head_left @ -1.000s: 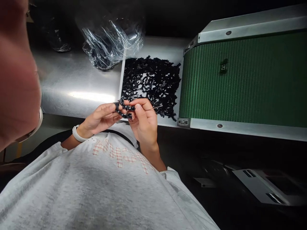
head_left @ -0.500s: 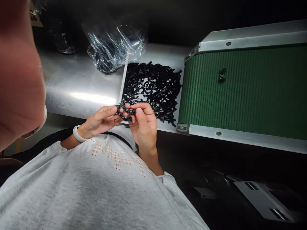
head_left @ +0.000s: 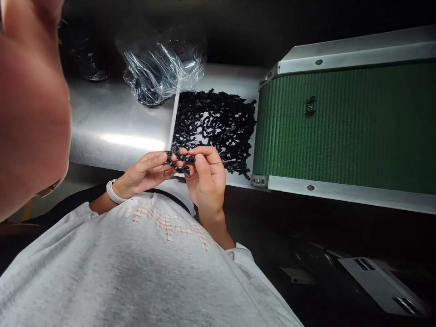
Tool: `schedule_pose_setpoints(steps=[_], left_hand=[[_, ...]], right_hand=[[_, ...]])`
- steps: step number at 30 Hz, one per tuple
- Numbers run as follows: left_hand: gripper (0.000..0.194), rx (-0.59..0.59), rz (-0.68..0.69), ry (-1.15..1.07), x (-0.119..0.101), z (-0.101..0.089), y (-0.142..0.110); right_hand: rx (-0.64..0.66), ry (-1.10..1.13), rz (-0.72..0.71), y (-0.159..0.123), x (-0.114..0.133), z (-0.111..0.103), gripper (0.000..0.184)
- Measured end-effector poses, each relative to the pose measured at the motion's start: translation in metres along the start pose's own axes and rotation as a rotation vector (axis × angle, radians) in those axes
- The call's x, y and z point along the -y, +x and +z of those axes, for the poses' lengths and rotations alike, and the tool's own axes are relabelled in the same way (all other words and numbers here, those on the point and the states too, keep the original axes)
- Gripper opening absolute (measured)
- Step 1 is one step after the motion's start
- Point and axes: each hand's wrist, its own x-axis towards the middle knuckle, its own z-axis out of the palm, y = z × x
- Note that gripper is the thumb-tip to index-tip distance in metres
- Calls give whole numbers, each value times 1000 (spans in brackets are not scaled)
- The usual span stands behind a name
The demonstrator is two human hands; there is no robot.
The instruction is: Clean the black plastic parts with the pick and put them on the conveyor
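Green ribbed conveyor belt (head_left: 340, 125) is taking up the whole right side, one belt with aluminium rails along both edges, and it's getting cut off by the frame on the right. Next to it, a stainless steel tabletop (head_left: 116, 122) is stretching off to the left, with one white strip (head_left: 174, 118) standing out on it. Closer in, I'm looking down over one grey T-shirt (head_left: 102, 272) with plaid lettering, too bent and cropped to read.

One big heap of black plastic pieces (head_left: 214, 129) is lying on the tabletop between the strip and the belt, way too tangled to count. Two bags are sitting behind it: one clear plastic bag (head_left: 160, 68) with dark stuff inside and one dark bag (head_left: 90, 68) mostly lost in shadow.

Both hands are up just in front of the heap. The left hand (head_left: 145, 171), with one white wristband (head_left: 114, 191), is pinching one end of a short black plastic chain (head_left: 177, 161), while the right hand (head_left: 206, 179) is gripping the other end. One thin pin (head_left: 230, 160) is poking out past the right fingers, but I can't make out exactly what it is.
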Motion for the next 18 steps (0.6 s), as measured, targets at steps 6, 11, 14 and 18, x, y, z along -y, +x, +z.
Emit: schedule_pose_setpoints(steps=[6,11,14,18], left_hand=[[22,1,27,45,-2,1,-2],[28,24,67,57,-3,1,-1],[23,4,76,64,-4,1,0],[20,-15,73,60,-3,2,1]], right_hand=[[27,44,27,0,-1,-1,29],[63,22,30,-2,0,-2,26],[60,-3,45,-3,1,-1,24],[36,-46,67,-4,3,0,29]])
